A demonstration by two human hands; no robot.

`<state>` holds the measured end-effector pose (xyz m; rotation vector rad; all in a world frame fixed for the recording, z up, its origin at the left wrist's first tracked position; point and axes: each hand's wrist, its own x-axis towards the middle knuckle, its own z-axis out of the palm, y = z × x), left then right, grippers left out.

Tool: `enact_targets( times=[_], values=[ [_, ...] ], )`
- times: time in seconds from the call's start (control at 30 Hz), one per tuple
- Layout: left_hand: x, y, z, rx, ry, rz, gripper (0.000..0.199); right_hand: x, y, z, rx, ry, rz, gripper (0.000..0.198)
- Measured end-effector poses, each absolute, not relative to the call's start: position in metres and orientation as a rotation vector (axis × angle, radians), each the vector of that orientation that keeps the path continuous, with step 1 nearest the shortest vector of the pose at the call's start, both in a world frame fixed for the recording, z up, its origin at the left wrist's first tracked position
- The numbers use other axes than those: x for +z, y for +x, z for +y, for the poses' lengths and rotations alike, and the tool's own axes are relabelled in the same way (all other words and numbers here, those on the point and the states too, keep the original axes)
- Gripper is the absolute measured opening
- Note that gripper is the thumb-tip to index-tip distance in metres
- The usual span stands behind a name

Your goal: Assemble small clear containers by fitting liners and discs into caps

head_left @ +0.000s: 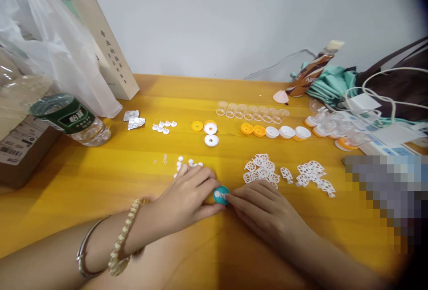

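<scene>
A small teal round cap (219,197) is gripped at its left side between the thumb and fingers of my left hand (190,194). Small white round pieces sit inside it. My right hand (267,207) is closed, its fingertips pressed together at the cap's right edge by a white piece; what they pinch is too small to name. Just beyond the right hand lies a pile of white spoked plastic parts (262,167), with a single spoked part (286,174) and a second pile (312,175) to its right. Small white discs (191,162) are partly hidden behind my left hand.
Further back are white stemmed pieces (166,131), a yellow ring (197,126), a white ring cap (211,140), orange cups (246,129), white cups (286,132) and clear cups (248,116). A water bottle (75,118) leans at left; a brown-labelled bottle (312,71) stands back right.
</scene>
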<state>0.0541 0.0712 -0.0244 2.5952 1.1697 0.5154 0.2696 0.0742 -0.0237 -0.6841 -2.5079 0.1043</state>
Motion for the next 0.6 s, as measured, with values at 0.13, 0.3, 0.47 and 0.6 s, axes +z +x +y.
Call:
enact_targets(
  times=[0.13,0.3,0.47,0.6],
  values=[
    [-0.0242,0.0541,0.0716,0.530,2.599,1.162,0.024,-0.0211,0.2700,0.0743,0.142,-0.737,-2.481,0.018],
    [-0.0232,0.0538,0.0710,0.533,2.590,1.157,0.024,-0.0166,0.2722,0.0750,0.163,-0.748,-2.488,0.021],
    [-0.0234,0.0533,0.0715,0.531,2.591,1.150,0.023,-0.0177,0.2725,0.0768,0.146,-0.723,-2.530,0.021],
    [-0.0226,0.0535,0.0717,0.537,2.589,1.133,0.022,-0.0167,0.2709,0.0760,0.139,-0.752,-2.564,0.020]
  ],
)
